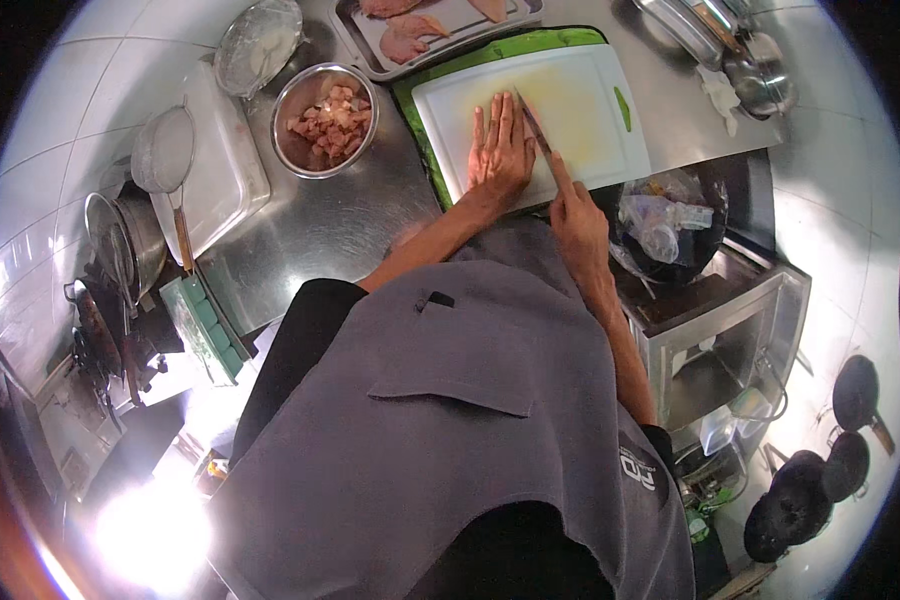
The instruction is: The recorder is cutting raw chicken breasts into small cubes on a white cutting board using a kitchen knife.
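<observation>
My left hand (501,154) lies palm down with fingers stretched out on a white cutting board (592,82). What is under the palm is hidden, though a bit of pinkish meat (533,109) seems to show beside the fingers. In my right hand (576,214) is a knife (538,133), its index finger laid along the blade's spine. The blade runs close beside my left fingers, its tip pointing away from me. A wet yellowish smear covers the board's middle, and a green mat (412,127) lies beneath.
A steel bowl (279,133) of diced raw meat stands left of the board. Behind it, a metal tray (371,66) holds raw poultry pieces (407,37). A sieve (163,154) rests on a white tub (229,169). To the right sits a black wok (686,262) with plastic wrappings.
</observation>
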